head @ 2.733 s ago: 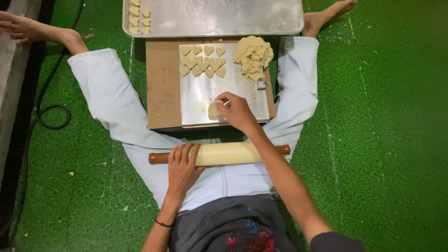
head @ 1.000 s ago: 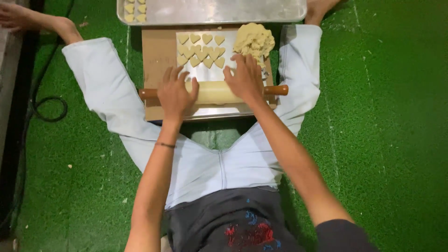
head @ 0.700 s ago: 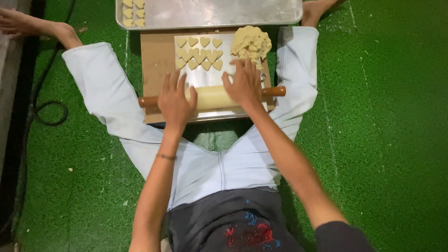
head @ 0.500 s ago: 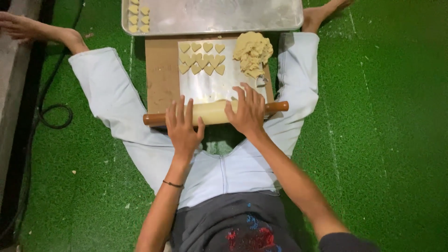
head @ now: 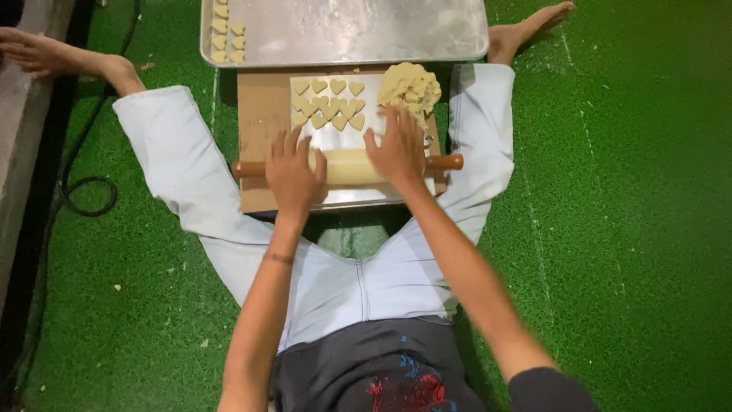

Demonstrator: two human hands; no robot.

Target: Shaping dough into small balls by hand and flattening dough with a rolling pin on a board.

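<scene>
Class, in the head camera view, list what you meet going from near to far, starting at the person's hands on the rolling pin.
Left hand and right hand on the rolling pin → heart-shaped dough pieces → metal tray.

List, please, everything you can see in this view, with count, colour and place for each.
rolling pin: one, pale barrel with brown handles, across the board under both hands
heart-shaped dough pieces: about a dozen, pale yellow, on the board's far part
dough heap: one, pale yellow, far right corner of the board
shiny sheet: one, silvery, on the board
board: one, brown, on the floor between the legs
metal tray: one, grey, beyond the board
dough pieces on the tray: several, pale yellow, its left end
cable: one, black, far left
floor covering: green, all round
trouser legs: two, light blue, spread apart
bare feet: two, far corners
left hand: flat on the pin
right hand: flat on the pin
</scene>
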